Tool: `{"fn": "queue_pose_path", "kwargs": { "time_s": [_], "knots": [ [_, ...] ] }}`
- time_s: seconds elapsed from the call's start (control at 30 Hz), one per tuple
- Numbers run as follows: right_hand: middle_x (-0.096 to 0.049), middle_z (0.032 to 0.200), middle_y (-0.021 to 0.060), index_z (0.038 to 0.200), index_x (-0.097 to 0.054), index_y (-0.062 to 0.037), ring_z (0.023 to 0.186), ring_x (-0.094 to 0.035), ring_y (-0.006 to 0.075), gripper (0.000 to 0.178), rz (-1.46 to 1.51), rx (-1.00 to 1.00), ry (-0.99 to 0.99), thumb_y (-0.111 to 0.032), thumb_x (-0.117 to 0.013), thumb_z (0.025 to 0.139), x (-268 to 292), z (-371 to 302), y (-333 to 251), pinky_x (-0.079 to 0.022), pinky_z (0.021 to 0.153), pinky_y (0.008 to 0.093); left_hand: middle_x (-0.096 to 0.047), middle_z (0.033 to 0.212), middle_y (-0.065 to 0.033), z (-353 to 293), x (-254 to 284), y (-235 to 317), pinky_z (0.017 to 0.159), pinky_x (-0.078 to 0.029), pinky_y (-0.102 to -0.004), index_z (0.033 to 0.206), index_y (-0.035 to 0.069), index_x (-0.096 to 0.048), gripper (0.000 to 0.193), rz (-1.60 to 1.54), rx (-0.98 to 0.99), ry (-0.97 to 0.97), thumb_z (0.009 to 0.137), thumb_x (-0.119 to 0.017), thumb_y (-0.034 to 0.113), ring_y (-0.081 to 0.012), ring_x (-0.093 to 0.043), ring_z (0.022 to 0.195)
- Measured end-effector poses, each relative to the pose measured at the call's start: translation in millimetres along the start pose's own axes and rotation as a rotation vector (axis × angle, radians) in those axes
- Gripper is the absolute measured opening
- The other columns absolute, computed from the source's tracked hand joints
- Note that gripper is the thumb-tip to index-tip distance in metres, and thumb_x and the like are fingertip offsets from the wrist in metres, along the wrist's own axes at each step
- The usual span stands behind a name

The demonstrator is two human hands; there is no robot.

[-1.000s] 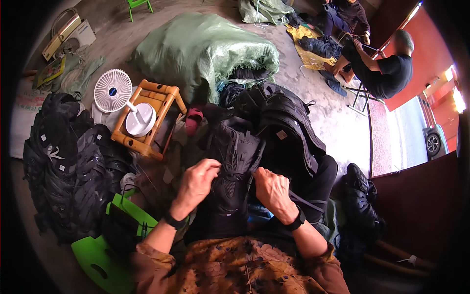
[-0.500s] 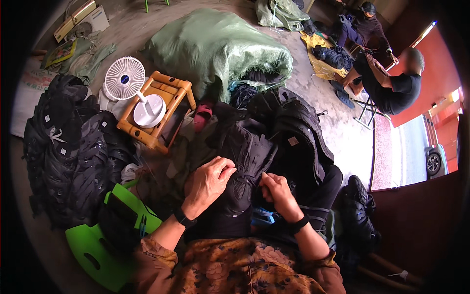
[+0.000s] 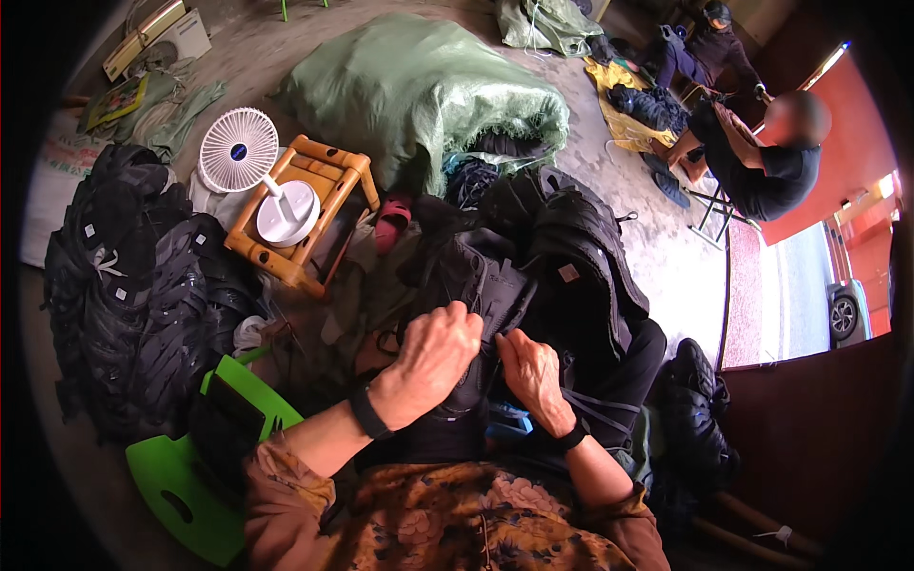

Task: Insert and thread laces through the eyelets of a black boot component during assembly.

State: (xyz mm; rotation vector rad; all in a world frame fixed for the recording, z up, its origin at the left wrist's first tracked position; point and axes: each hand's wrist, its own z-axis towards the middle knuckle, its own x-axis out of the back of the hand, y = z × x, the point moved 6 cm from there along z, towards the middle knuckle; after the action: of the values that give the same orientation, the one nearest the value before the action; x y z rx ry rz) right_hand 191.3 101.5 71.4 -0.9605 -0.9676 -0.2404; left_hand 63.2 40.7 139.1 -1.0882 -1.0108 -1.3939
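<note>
From the head camera, a dark grey shoe upper [image 3: 499, 297] lies lengthwise over the person's lap, its toe end pointing back toward the body and its opening facing away. The surface is matte and nearly black in the shade; a lighter grey panel with faint lettering shows near the middle, and below it the toe reaches down between the wrists, with a small pale mark at its tip. The lacing area is mostly covered by the fingers (so the state of the laces cannot be told).

The left hand [image 3: 438, 354] is turned knuckles up above the lower half of the upper, fingers curled in and closed. The right hand [image 3: 535, 373] sits at its right edge, thumb and forefinger drawn together. Whether either one pinches a lace is hidden.

Just right of the upper, a stack of black pieces [image 3: 592, 262] carries a small white tag. A larger black pile [image 3: 133, 295] stands at the left, near a bamboo stool [image 3: 262, 260] bearing a white fan [image 3: 238, 150]. A pink slipper [image 3: 392, 226] lies beside the stool, and a pale green sack [image 3: 390, 90] bulges beyond, open toward the stack.
</note>
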Motion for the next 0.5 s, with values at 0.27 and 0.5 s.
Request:
{"fn": "queue_pose_path", "kwargs": {
  "time_s": [0.27, 0.5],
  "knots": [
    [-0.062, 0.098, 0.0107, 0.093, -0.06, -0.0076, 0.088, -0.062, 0.0287, 0.025, -0.183, 0.054, 0.031, -0.02, -0.076, 0.077, 27.8, 2.8, -11.0, -0.049, 0.068, 0.0368, -0.056, 0.108, -0.011, 8.1, 4.7, -13.1, 0.093, -0.044, -0.0437, 0.078, 0.007, -0.06, 0.004, -0.059, -0.376, 0.089, 0.077, -0.061, 0.012, -0.0277, -0.05, 0.119],
    [-0.058, 0.107, 0.0069, 0.098, -0.061, -0.0111, 0.113, -0.053, 0.0284, 0.032, -0.28, 0.581, -0.134, -0.02, -0.074, 0.07, 36.6, 20.9, -18.2, -0.038, 0.101, 0.0463, -0.058, 0.096, -0.0051, 20.5, 3.5, -20.0, 0.1, -0.04, -0.0469, 0.074, 0.008, -0.059, 0.007, -0.15, -0.583, 0.043, 0.077, -0.061, 0.014, -0.0218, -0.05, 0.121]
  ]
}}
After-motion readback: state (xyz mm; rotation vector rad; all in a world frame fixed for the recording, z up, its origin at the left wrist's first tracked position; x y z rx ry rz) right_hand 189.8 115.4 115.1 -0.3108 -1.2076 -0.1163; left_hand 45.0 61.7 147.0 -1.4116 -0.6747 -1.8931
